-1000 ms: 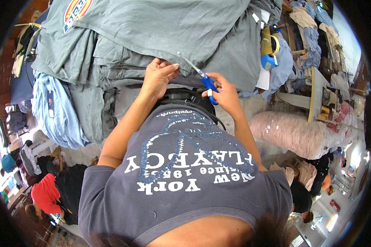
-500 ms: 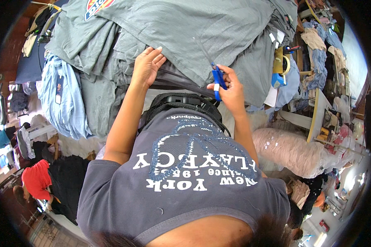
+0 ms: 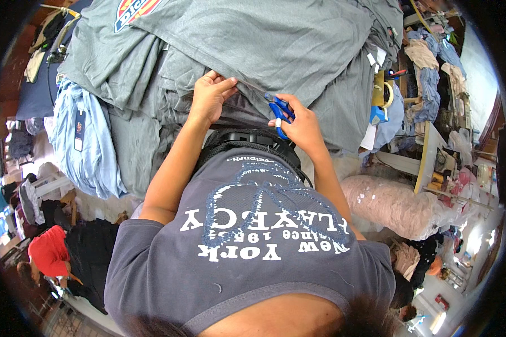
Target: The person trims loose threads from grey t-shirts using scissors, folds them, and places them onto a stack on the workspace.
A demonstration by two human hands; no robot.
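A grey T-shirt [image 3: 275, 39] with a coloured printed badge lies spread over a heap of grey garments in front of me. At its near edge, my left hand [image 3: 212, 96] is closed, with thumb and fingers pinching the cloth. My right hand [image 3: 299, 124] grips a pair of scissors [image 3: 280, 112] by the blue handles. The thin blades point up and left along the shirt's edge, toward my left fingertips. How far the blades are apart is too fine to tell.
A light blue garment [image 3: 84, 140] with a dark tag hangs off the table's left side. On the right are a tape roll [image 3: 388, 94] and a blue box [image 3: 378, 115]. A wrapped pink bundle [image 3: 388, 205] lies lower right. A person in red [image 3: 50, 251] bends at lower left.
The scissors have moved left and turned their blades toward my left hand. My left hand has shifted slightly right, its spread fingers now closed on the shirt's edge.
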